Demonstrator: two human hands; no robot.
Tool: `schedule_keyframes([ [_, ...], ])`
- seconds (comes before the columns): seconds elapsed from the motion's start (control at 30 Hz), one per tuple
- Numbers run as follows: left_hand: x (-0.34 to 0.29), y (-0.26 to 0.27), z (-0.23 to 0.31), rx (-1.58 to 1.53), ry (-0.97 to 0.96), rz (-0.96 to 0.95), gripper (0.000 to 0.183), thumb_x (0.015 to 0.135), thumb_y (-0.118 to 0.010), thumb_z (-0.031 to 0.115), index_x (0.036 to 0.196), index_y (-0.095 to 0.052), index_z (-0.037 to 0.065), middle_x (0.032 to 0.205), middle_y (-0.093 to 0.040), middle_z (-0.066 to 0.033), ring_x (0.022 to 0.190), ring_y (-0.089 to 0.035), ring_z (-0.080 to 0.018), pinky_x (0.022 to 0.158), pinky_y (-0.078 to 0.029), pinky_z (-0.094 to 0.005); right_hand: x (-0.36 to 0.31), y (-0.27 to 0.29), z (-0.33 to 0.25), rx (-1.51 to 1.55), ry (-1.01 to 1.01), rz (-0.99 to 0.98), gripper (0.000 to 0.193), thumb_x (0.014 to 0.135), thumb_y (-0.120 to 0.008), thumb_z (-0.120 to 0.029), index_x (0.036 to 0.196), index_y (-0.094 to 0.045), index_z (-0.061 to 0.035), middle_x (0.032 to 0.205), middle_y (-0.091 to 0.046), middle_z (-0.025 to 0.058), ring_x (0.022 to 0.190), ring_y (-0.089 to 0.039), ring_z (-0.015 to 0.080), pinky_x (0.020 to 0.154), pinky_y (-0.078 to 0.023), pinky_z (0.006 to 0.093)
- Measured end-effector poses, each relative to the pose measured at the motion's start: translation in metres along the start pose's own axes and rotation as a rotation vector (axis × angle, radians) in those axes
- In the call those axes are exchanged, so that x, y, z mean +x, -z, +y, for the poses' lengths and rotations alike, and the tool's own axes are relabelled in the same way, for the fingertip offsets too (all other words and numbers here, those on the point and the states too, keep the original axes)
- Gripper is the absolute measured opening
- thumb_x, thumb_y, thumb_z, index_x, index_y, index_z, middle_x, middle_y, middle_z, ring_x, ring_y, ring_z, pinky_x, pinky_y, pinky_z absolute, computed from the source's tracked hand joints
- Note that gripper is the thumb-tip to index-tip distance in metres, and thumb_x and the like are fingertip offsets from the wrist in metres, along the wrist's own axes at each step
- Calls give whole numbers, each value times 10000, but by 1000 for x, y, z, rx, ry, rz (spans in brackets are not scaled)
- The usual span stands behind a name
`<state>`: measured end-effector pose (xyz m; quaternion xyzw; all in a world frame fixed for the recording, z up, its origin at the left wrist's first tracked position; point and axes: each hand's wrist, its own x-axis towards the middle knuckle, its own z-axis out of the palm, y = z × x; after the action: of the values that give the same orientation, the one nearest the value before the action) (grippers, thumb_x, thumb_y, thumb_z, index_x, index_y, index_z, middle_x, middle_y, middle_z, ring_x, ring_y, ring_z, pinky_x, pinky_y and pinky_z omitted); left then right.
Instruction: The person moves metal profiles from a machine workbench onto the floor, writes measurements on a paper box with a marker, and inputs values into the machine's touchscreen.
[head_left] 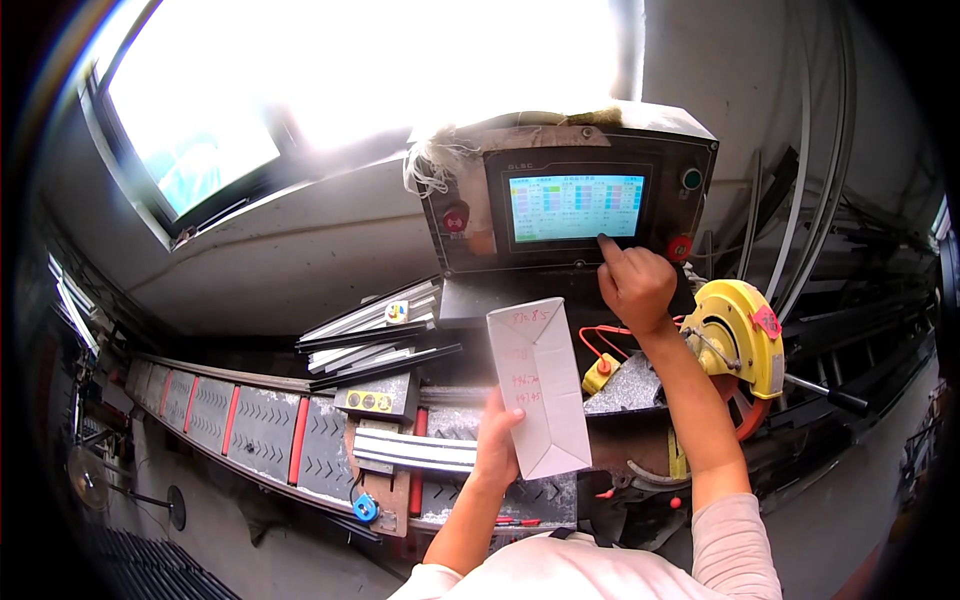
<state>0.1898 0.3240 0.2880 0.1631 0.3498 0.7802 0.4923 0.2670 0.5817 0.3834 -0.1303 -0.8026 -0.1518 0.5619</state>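
Observation:
My left hand [497,437] holds up a folded white paper sheet [540,385] with red handwriting, gripped at its lower left edge. My right hand [634,283] reaches forward with the index finger pressed on the lower right edge of a bright touch screen [575,206]. The screen sits in a dark control box [560,195] with a red knob [456,217] on the left, a green button [691,179] at the upper right and a red button [680,247] below it.
A yellow-guarded circular saw [742,340] stands right of my right forearm. A long feed track with grey and red segments [250,425] runs to the left. Metal profiles [375,335] lie stacked below the box. A bright window [300,80] is overhead.

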Motion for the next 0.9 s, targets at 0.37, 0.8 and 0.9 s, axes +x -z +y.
schedule_keyframes([
  [0.37,0,-4,1,-26,-20,14,581,814,-617,184,1337,-436,9,1236,-570,-157,1133,-590,-280,970,-491,-420,7,-1,-3,-16,-31,50,459,788,-650,-7,1245,-617,-47,634,-537,91,541,-547,261,508,-459,381],
  [0.8,-2,2,-1,-13,10,-36,668,829,-612,205,1417,-366,3,1300,-540,-174,1197,-555,-275,1027,-454,-404,5,-8,-1,-163,-298,-24,513,913,-631,-152,1412,-513,-122,641,-622,108,542,-617,284,513,-480,385],
  [0.9,-2,3,-2,-24,15,-38,664,830,-607,194,1419,-366,6,1301,-539,-173,1198,-555,-276,1027,-455,-406,5,-9,-2,-205,-345,-85,516,915,-631,-162,1418,-522,-124,609,-607,113,510,-603,286,496,-470,387],
])
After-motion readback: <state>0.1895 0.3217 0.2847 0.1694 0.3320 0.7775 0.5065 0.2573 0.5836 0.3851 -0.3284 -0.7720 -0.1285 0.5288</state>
